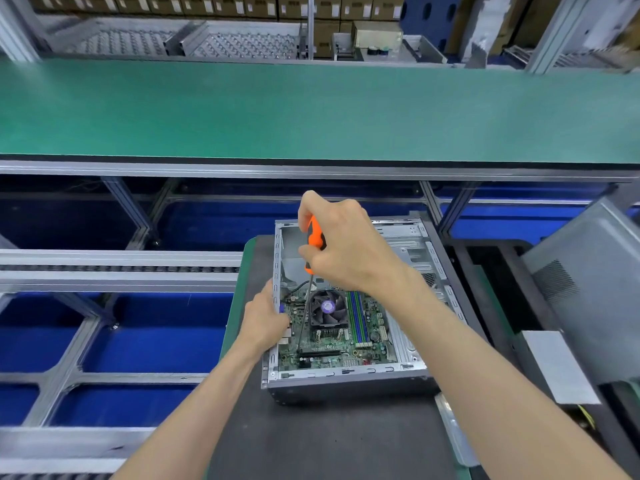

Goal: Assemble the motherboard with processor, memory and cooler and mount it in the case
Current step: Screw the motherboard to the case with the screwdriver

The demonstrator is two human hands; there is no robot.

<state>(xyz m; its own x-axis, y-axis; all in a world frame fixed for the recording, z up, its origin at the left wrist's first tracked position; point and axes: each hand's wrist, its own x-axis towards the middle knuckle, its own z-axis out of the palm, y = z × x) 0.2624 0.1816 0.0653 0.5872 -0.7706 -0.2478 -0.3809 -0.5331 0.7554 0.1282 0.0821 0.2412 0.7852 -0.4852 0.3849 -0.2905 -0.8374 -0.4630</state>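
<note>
Motherboard (332,336) inside open case (408,368)

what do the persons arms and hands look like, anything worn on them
Nothing worn shows. The left hand and right hand are bare: no gloves, rings or watch in view. Both forearms are bare as far as the bottom edge of the picture, with no sleeve, wrist strap or cable on them.

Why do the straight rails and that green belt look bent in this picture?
Head view: the wide-angle lens bows the green conveyor belt and rails toward the edges; the lighting is even; the motherboard and orange screwdriver at centre are fairly sharp, while the distant boxes look soft.
</note>
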